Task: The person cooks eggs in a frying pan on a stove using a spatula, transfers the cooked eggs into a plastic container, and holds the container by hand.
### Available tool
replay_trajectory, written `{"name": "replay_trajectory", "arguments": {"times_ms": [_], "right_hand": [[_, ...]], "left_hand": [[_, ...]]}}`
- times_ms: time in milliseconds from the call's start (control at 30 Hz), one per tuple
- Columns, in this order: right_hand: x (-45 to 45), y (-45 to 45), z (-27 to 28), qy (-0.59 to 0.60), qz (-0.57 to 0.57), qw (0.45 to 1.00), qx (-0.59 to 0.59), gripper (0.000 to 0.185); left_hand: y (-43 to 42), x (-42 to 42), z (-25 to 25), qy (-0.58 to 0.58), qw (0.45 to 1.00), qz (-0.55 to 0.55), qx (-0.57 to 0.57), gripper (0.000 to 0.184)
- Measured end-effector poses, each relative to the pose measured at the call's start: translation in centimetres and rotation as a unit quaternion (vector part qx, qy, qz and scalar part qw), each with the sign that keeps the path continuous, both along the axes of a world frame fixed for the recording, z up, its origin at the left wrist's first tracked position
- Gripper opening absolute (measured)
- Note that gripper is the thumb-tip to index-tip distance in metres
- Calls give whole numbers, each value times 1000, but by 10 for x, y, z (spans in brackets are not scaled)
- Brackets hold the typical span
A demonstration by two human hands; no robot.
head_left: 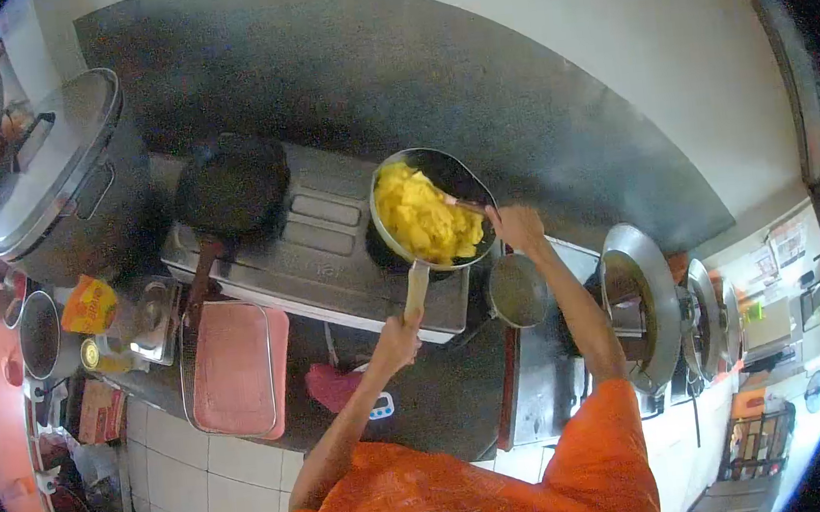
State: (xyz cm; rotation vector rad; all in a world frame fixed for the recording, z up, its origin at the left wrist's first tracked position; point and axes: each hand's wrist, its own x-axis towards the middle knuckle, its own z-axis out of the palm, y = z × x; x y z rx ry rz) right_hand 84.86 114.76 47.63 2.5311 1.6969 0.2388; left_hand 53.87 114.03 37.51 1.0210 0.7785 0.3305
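A round dark pan (pixel 462 177) with yellow food (pixel 421 217) heaped in it sits over the right part of the stove (pixel 317 265). My left hand (pixel 399 343) is closed around the pan's pale handle (pixel 418 293). At the pan's right rim, my right hand (pixel 518 229) grips a brown utensil (pixel 465 203), whose far end reaches into the food. The tip of the utensil is partly hidden by the food.
A square dark pan (pixel 231 184) rests on the stove's left. Further left stands a large lidded pot (pixel 79 199). Nearer are a pink tray (pixel 233 367) and a red cloth (pixel 337 386). On the right are a small pan (pixel 518 291) and a large wok (pixel 667 305).
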Motion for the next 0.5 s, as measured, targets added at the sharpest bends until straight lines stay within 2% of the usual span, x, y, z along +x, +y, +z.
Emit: {"name": "replay_trajectory", "arguments": {"times_ms": [100, 167, 233, 300, 367, 467, 500], "right_hand": [[-19, -25, -10, -70, 34, 996, 34, 40], [-37, -49, -10, -104, 34, 993, 31, 37], [-55, -75, -14, -142, 63, 987, 52, 35], [-62, -89, -23, -181, 85, 977, 75, 33], [-61, -99, -40, -222, 102, 965, 94, 32], [-58, -95, 2, -148, 0, 988, -50, 29], [-58, -94, 14, -146, -11, 989, -21, 28]], "left_hand": [[1, -5, 9, 10, 999, -5, 34, 52], [1, -1, -18, -5, 993, -25, 111, 53], [-1, -1, -17, 2, 994, -27, 109, 53], [0, 0, 2, 32, 999, -8, 38, 52], [-2, 0, 10, 42, 999, 7, 34, 53], [-4, 2, -1, 16, 999, 0, 42, 54], [-3, 0, 0, 9, 999, -8, 51, 54]]}}
